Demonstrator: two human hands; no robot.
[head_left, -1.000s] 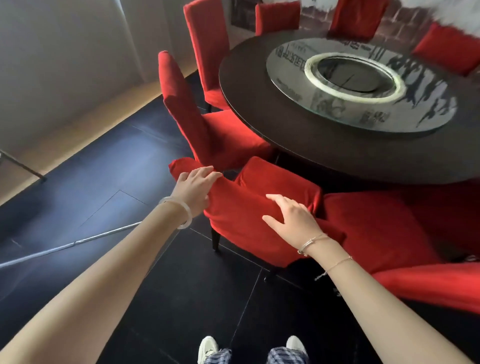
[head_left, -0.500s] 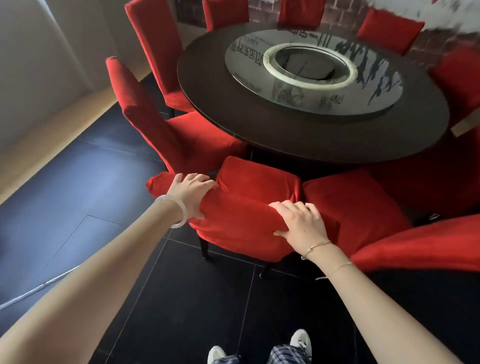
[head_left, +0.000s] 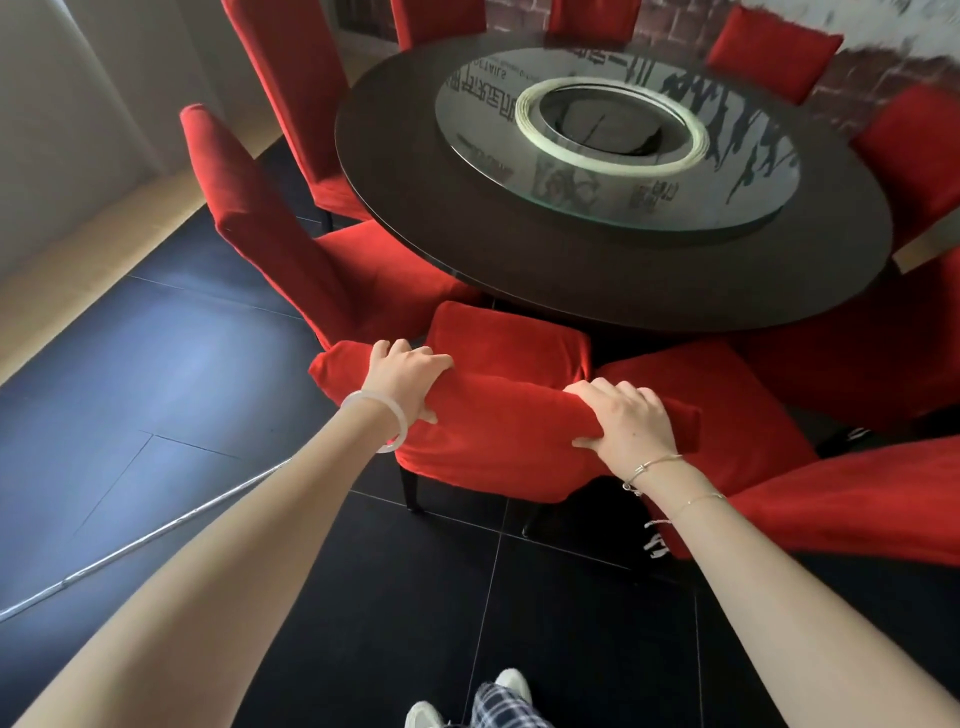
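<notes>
Red-covered dining chair (head_left: 498, 457) at your 12 o'clock, standing upright on the dark tiled floor (head_left: 389, 597), its seat (head_left: 509, 338) tucked against the near rim of the round table (head_left: 571, 280). Both grips clenched on the top of the backrest (head_left: 498, 410): left hand (head_left: 402, 371) toward its left end, right hand (head_left: 623, 421) toward its right, fingers curled over the front, thumbs on the rear face. The step looks like shifting the chair at its place. Load both hands evenly so it travels straight and does not pivot. The slipcover is loose cloth, so squeeze through to the frame or it may slide. Mind the neighbour chair at 10 o'clock (head_left: 270, 218) and the one at 2 o'clock (head_left: 727, 415), which sits just beside it. Heading: seat faces 12 to 1 o'clock, toward the table. The backrest top's long axis runs roughly 9 to 3 o'clock, right end a touch nearer you.
</notes>
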